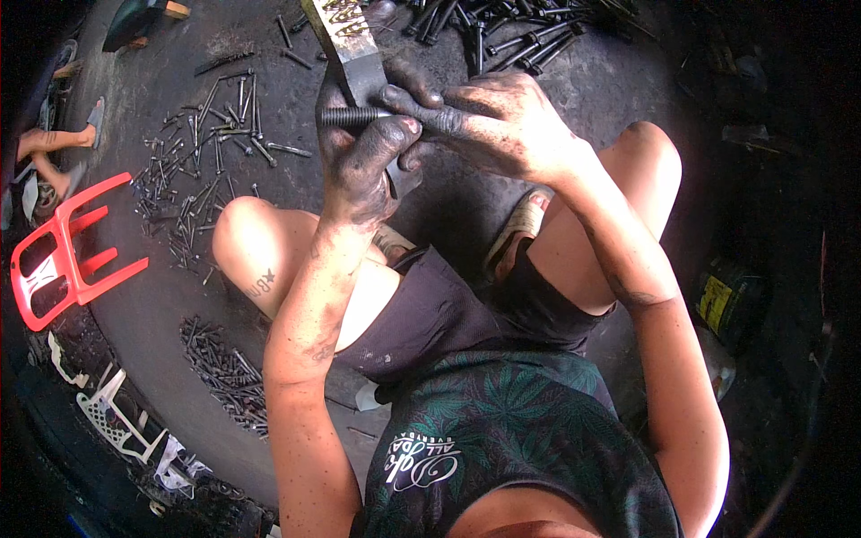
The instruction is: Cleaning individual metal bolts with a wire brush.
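Both hands are blackened with grime and meet above the knees. My left hand point(356, 161) is closed around a long flat-faced bar point(346, 40), pale and yellowish at the top and dark lower down. A black threaded bolt or rod point(351, 116) lies across this bar, its threaded end pointing left, beside my left thumb. The fingers of my right hand point(501, 121) close on the other end of the bolt, which they hide. A heap of large black bolts point(531, 44) lies on the floor beyond the hands.
Scattered bolts point(218, 134) and a pile of smaller bolts point(225, 376) lie on the dark floor at left. Nearby are a red plastic chair point(67, 252) and a white plastic chair point(114, 420). Another person's legs point(60, 141) show at far left. A dark container point(730, 306) stands at right.
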Motion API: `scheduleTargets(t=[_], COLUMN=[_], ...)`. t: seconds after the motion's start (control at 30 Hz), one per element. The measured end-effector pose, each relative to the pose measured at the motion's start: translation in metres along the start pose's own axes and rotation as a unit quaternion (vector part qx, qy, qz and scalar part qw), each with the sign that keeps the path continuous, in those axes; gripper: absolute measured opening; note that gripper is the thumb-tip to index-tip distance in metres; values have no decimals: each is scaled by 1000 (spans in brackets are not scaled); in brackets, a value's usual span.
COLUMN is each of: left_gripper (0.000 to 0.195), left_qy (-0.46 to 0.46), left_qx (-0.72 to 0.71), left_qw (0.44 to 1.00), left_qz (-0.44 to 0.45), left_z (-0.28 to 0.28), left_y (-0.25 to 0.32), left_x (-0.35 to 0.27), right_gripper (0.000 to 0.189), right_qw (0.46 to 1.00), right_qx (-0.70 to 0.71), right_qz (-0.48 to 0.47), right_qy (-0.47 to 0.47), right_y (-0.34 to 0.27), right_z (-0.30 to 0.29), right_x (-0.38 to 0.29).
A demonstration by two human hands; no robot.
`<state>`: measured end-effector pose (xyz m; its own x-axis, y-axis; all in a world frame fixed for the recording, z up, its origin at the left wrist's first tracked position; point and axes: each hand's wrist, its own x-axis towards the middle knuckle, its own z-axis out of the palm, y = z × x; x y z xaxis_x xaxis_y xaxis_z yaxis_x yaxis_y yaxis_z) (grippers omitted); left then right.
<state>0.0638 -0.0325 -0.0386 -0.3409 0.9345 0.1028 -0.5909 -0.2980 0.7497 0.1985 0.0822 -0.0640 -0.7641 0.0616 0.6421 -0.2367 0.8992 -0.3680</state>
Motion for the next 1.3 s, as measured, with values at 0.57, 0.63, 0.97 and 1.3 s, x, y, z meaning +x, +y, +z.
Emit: scheduleTargets(t=[0.57,0.63,0.97,1.3], left_gripper=[41,43,43,39], left_qy=[98,102,131,72], left_qx=[27,20,32,0], left_qw=[992,992,986,995], left_qz=[-77,-78,-97,-75], left_z=[-6,-6,-10,-8], left_y=[3,4,1,2], left_x=[-3,-3,1,-2], right_gripper=[52,52,56,53], right_qw=[996,996,996,1000], right_qx=[-57,-50,-44,-1], right_qz=[-7,-8,-11,-5], right_qy=[-70,-73,-73,-27], right_y=[0,1,3,2], right_z=[6,6,12,13], right_x=[0,1,-1,-5])
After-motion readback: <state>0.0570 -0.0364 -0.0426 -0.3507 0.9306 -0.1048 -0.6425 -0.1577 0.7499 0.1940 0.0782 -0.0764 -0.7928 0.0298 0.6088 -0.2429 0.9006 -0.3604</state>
